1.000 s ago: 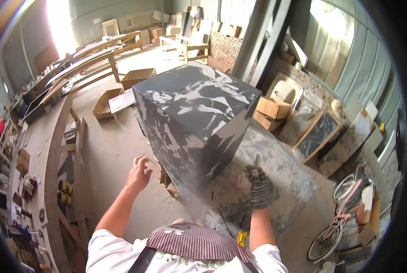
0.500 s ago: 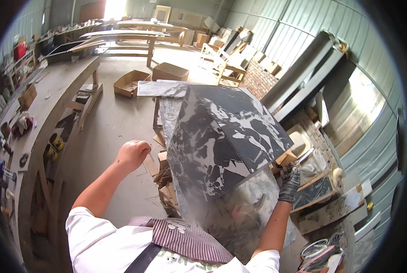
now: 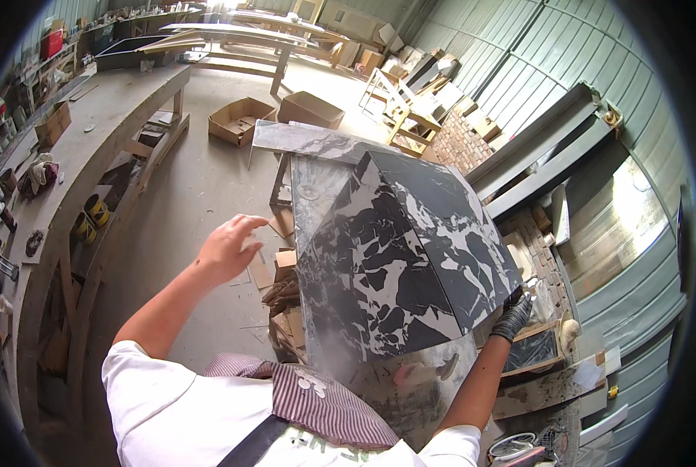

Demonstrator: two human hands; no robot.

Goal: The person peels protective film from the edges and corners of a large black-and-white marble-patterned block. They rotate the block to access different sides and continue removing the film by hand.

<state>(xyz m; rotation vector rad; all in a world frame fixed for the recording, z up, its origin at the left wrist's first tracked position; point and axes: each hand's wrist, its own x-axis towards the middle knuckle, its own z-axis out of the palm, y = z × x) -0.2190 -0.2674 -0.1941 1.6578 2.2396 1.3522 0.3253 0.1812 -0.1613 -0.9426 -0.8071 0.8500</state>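
From above the worker's head, I see a big black-and-white marbled block (image 3: 410, 265) tilted toward us in the wide view, standing on the grey, dusty bench (image 3: 317, 187). The left hand (image 3: 230, 247), bare, hangs in the air left of the bench, its fingers loosely curled, spread and free of any load. The right hand (image 3: 513, 314), in a dark glove, is at the block's right-hand corner; its fingertips are partly lost against the dark stone, so I can't tell whether they grasp it or merely rest there.

A whitish haze blurs the block's lower near edge. Beside it, a pinkish smear (image 3: 407, 376) on the bench is too blurred to name. The block covers part of a marbled slab (image 3: 301, 140) at the bench's far end, and the bottom of the view crops a bicycle (image 3: 519, 446).

As for writing, green lettering on the white shirt (image 3: 153, 389) is cut short by the striped apron (image 3: 328, 409). Labels on the yellow-and-black tins (image 3: 96, 208) at left are too small to read.
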